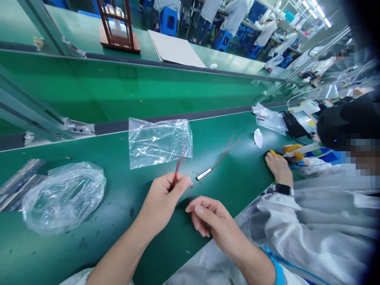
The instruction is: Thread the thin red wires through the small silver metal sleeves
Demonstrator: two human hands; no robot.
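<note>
My left hand (pixel 169 200) is closed around a small bundle of thin red wires (pixel 177 165), whose loose ends stick up past the thumb. A fine strand runs down from the left fingertips toward my right hand (pixel 212 219), where thumb and index finger pinch at its lower end. Just beyond my hands, a small black-and-white part (pixel 204 174) with two long red wire leads lies flat on the green bench (pixel 166 253). Behind the bundle is a flat clear plastic bag (pixel 157 144), partly overlapped in view by the wire tips.
A crumpled clear bag (pixel 65 198) lies at left beside metallic strips (pixel 22 184). At right, a co-worker's hand (pixel 279 168) rests near a yellow-handled tool (pixel 293 152). White scrap (pixel 258 138) and another plastic bag (pixel 270 118) lie farther back. A metal frame post (pixel 32 107) stands at left.
</note>
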